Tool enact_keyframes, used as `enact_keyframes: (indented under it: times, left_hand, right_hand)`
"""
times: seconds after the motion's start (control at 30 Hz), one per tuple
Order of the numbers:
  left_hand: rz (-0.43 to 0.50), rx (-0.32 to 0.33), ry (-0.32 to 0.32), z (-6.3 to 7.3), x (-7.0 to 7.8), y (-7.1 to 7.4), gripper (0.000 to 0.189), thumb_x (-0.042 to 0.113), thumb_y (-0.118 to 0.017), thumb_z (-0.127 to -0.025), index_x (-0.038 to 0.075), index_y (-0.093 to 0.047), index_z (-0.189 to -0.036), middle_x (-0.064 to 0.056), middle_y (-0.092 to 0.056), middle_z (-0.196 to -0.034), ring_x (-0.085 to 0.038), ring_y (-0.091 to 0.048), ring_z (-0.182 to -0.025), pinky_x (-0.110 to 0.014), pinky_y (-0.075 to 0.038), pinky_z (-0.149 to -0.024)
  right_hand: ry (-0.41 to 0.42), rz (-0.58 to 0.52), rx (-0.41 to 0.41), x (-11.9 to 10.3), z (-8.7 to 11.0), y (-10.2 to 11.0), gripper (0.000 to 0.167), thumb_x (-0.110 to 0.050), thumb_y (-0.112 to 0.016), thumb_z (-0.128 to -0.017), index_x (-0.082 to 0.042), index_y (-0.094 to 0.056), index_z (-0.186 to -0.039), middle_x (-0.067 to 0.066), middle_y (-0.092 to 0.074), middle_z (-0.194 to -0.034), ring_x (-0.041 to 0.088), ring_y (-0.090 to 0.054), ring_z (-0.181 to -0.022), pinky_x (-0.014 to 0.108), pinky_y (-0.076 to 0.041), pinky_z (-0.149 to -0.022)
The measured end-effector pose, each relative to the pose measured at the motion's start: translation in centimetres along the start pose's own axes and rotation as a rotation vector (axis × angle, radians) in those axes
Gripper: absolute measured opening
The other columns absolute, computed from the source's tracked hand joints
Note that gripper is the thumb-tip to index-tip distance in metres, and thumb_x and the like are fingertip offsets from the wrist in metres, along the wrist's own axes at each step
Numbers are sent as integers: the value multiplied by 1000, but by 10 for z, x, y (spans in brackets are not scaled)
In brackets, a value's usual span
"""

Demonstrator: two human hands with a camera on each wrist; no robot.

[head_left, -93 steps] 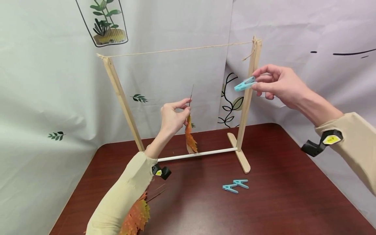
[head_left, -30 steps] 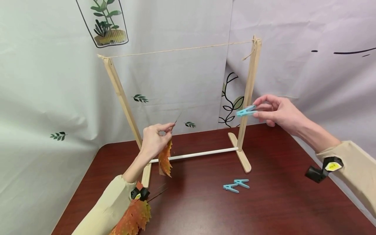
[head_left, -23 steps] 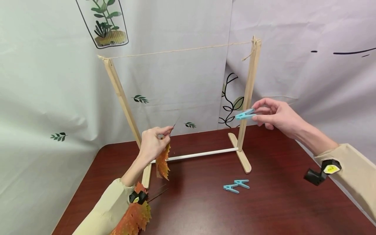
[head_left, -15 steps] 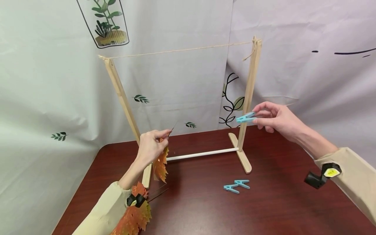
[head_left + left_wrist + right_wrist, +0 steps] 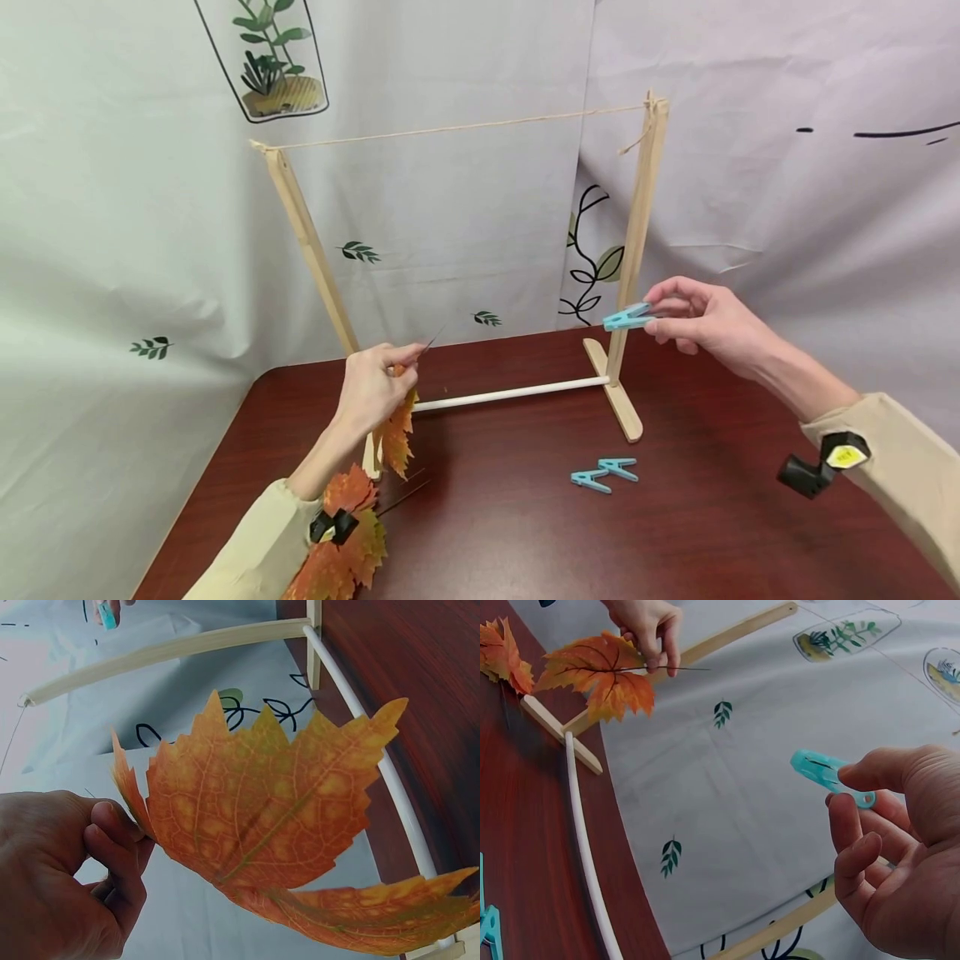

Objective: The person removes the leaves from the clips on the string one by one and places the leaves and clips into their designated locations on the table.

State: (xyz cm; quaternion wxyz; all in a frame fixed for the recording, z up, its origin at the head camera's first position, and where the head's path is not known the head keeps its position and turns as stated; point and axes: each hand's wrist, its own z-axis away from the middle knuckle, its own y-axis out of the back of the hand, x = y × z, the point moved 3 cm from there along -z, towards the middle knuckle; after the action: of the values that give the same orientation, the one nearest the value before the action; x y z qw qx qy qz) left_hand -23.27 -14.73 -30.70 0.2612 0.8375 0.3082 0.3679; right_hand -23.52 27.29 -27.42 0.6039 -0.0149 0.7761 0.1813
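My left hand (image 5: 377,385) pinches the thin stem of an orange-and-yellow artificial maple leaf (image 5: 255,795), which hangs below the fingers in front of the stand's left post. In the right wrist view the same leaf (image 5: 600,671) spreads out flat beside the left fingers. My right hand (image 5: 701,321) pinches a light blue clothespin (image 5: 627,317) between thumb and fingers, in front of the right post. More maple leaves (image 5: 341,542) lie on the table under the left forearm, partly hidden by it. Two blue clothespins (image 5: 603,473) lie together on the table.
A wooden stand (image 5: 636,233) has a twine line (image 5: 457,127) strung between its post tops and a white rod (image 5: 517,392) low down. It stands on a dark red-brown table (image 5: 510,533) before a printed cloth backdrop (image 5: 457,217).
Both hands have come down over the last three seconds, the left also moving leftward with its maple leaf. The right still holds the clothespin. The loose clothespins have stayed put.
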Motion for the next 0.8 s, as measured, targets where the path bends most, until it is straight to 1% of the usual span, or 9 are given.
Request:
enact_keyframes:
  times: [0.07, 0.27, 0.4, 0.47, 0.53, 0.67, 0.8]
  left_hand:
    - [-4, -2, 2, 1, -1, 1, 32, -7, -67, -77, 4, -79, -105, -8, -72, -81, -6, -47, -43, -21, -37, -39]
    - [-11, -23, 20, 7, -2, 1, 33, -9, -67, -78, 3, -79, -106, -10, -71, -83, -3, -47, -40, -19, -34, -35]
    - [-30, -35, 30, 9, -3, 2, 33, -8, -66, -78, 4, -79, -107, -9, -70, -82, -3, -40, -38, -19, -30, -35]
    - [-36, -37, 36, 10, -4, 3, 33, -8, -67, -78, 5, -79, -107, -9, -70, -83, -5, -39, -40, -20, -29, -36]
    - [-40, -40, 35, 11, -5, 3, 33, -8, -67, -78, 5, -79, -106, -8, -71, -83, -6, -41, -43, -22, -32, -38]
    - [-47, -40, 24, 15, -7, 4, 33, -8, -68, -76, 5, -80, -105, -7, -71, -83, -9, -51, -51, -24, -39, -43]
    - [-50, -43, 20, 18, -10, 5, 34, -9, -68, -76, 5, -80, -105, -6, -70, -82, -10, -56, -56, -25, -40, -45]
  right_hand:
    - [-3, -3, -4, 2, 1, 0, 24, 2, -69, -91, -7, -59, -111, 3, -72, -89, 15, -57, -65, 25, -41, -50]
    - [3, -34, -17, 7, 4, -1, 24, 4, -69, -90, -6, -59, -110, 5, -72, -89, 15, -58, -68, 25, -41, -50]
    - [-3, -52, -21, 10, 6, -3, 24, 5, -69, -90, -6, -59, -110, 5, -72, -89, 15, -57, -67, 25, -40, -50]
    - [-10, -53, -20, 13, 7, -4, 24, 4, -69, -90, -7, -59, -110, 5, -72, -90, 15, -56, -66, 25, -40, -50]
    - [-19, -55, -21, 15, 8, -5, 24, 3, -70, -90, -7, -59, -110, 4, -72, -90, 14, -56, -66, 25, -40, -50]
    - [-31, -64, -23, 20, 10, -8, 23, 3, -69, -90, -6, -59, -109, 4, -72, -89, 14, -56, -66, 25, -40, -50]
    - [-36, -85, -27, 25, 12, -10, 24, 4, -69, -90, -6, -58, -109, 3, -72, -89, 14, -56, -66, 26, -38, -50]
